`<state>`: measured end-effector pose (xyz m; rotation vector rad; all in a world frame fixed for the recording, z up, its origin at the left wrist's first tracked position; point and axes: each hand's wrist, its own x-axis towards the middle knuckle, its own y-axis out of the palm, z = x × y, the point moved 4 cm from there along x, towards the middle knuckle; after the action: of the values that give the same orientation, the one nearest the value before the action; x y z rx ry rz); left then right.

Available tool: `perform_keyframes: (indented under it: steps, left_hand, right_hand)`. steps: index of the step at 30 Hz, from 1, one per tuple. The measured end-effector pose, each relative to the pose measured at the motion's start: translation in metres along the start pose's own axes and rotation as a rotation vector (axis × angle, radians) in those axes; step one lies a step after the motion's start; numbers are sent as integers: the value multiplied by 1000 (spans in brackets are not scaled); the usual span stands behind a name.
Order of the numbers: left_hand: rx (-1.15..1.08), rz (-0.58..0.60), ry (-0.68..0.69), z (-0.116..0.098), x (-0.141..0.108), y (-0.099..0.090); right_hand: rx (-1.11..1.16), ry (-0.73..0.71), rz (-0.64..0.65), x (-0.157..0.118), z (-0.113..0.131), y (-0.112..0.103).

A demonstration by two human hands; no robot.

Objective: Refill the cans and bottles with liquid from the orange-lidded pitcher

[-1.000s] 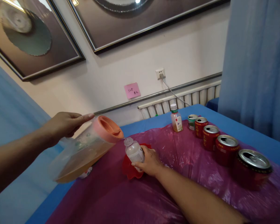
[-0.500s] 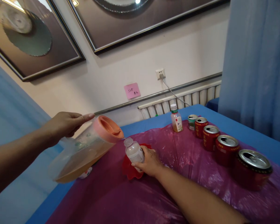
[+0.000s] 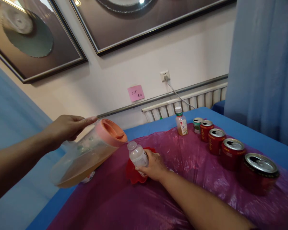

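Note:
A clear pitcher [image 3: 86, 159] with an orange lid [image 3: 112, 131] and light brown liquid inside is tilted to the right, my left hand [image 3: 68, 127] closed on its handle. Its spout meets or nearly meets the mouth of a small clear bottle [image 3: 138, 156]. Fingers of my right hand [image 3: 153, 164] wrap round that bottle, which leans left over a red scalloped dish [image 3: 134, 175]. Whether liquid is flowing at the spout is too small to tell.
Several opened cans [image 3: 232, 153] line the right side of the purple plastic sheet [image 3: 110, 204], beside a capped bottle [image 3: 181, 124] of brown liquid. Behind the blue table edge [image 3: 144, 129] is a radiator [image 3: 184, 103]. Blue curtains [image 3: 261, 64] hang at both sides.

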<state>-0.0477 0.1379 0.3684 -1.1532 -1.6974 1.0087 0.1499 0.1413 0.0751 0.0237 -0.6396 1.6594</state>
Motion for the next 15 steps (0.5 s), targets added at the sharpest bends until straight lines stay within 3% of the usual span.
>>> perform_keyframes:
  steps: [15]
  left_hand:
    - [-2, -2, 10, 3, 2, 0]
  right_hand:
    - [4, 1, 7, -1, 2, -1]
